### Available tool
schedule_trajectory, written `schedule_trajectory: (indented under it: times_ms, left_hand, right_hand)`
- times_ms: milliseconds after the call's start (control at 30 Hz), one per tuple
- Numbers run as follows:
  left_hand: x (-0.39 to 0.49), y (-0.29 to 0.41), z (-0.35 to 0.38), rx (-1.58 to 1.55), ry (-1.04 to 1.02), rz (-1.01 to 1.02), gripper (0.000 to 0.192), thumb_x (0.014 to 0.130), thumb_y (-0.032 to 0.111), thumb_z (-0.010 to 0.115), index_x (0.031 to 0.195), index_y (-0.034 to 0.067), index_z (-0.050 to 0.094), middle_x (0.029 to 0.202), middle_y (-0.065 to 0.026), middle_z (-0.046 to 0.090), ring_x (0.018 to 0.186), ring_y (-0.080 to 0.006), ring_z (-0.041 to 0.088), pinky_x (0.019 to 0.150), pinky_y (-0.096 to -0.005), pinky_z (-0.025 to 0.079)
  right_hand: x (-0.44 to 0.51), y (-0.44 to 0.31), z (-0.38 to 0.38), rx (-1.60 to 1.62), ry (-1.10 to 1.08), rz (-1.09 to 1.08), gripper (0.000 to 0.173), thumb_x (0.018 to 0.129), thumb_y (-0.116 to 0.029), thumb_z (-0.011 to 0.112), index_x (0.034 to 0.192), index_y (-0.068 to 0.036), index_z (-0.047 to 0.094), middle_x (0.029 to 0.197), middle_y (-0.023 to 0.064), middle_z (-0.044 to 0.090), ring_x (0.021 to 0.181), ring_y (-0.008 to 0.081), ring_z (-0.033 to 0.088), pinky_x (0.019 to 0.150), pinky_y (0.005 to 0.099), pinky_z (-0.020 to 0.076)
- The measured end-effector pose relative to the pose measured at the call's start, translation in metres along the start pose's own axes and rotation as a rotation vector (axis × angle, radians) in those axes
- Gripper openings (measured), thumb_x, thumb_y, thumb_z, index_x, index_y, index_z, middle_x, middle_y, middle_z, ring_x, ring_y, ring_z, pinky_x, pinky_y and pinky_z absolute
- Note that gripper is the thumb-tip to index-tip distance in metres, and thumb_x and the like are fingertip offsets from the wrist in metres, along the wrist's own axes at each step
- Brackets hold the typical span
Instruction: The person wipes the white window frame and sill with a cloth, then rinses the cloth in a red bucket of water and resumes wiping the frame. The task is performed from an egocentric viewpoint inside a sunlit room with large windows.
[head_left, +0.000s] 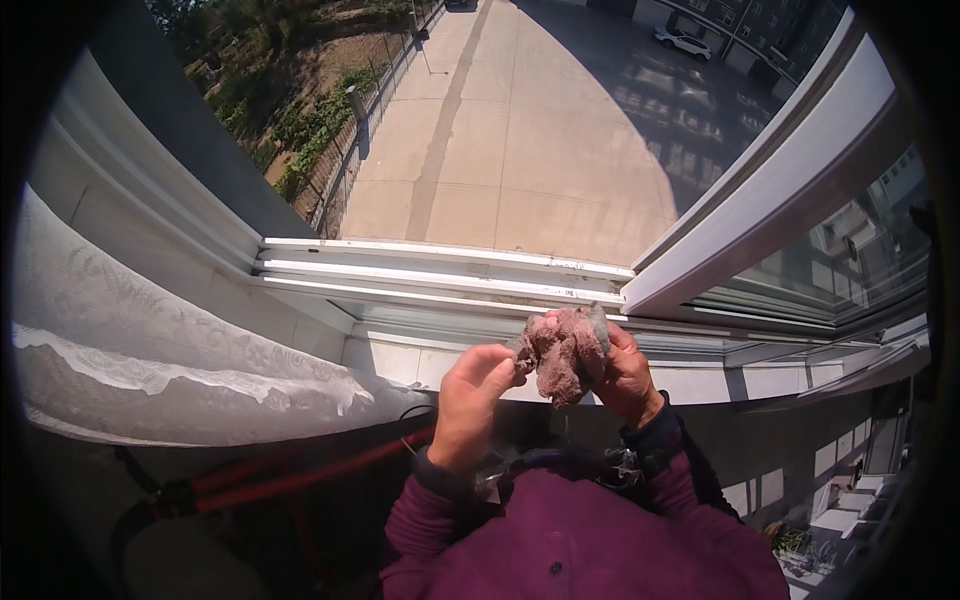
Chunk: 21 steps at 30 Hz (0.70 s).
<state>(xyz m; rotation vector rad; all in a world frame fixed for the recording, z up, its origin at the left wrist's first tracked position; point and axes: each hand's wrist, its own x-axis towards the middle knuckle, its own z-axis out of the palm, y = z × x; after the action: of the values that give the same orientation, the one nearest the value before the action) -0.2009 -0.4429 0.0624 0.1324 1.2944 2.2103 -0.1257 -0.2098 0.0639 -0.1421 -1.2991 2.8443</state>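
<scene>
A crumpled pink-and-grey cleaning cloth (566, 352), which looks dirty, is held up between my two hands in front of my chest. My left hand (476, 394) pinches its left edge between thumb and fingertips. On the other side, my right hand (628, 379) grips the bunched cloth, with some fingers hidden behind it. Just beyond the cloth runs the white sliding-window track (442, 270), with dark dirt marks on its rails near the right end. Below that track lies a tiled sill (405, 364).
A white lace curtain (187, 367) hangs at the left. The white-framed window sash (780, 172) stands at the right. Through the open window a paved yard (555, 150) lies far below, with a white car (681, 43). Red bars (300, 480) are at the lower left.
</scene>
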Motion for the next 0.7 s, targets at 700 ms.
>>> schedule_trajectory:
  times_ms: [700]
  left_hand:
    - [-0.015, -0.007, -0.053, 0.126, 0.247, 0.001, 0.039, 0.114, 0.023, 0.063, 0.148, 0.004, 0.057, 0.128, -0.0107, 0.072, 0.122, -0.0203, 0.069, 0.096, -0.03, 0.057]
  right_hand:
    - [-0.015, 0.028, -0.003, 0.063, 0.025, 0.183, 0.058, 0.111, -0.029, 0.065, 0.154, 0.007, 0.051, 0.137, 0.0149, 0.068, 0.12, 0.023, 0.07, 0.102, 0.0377, 0.0575]
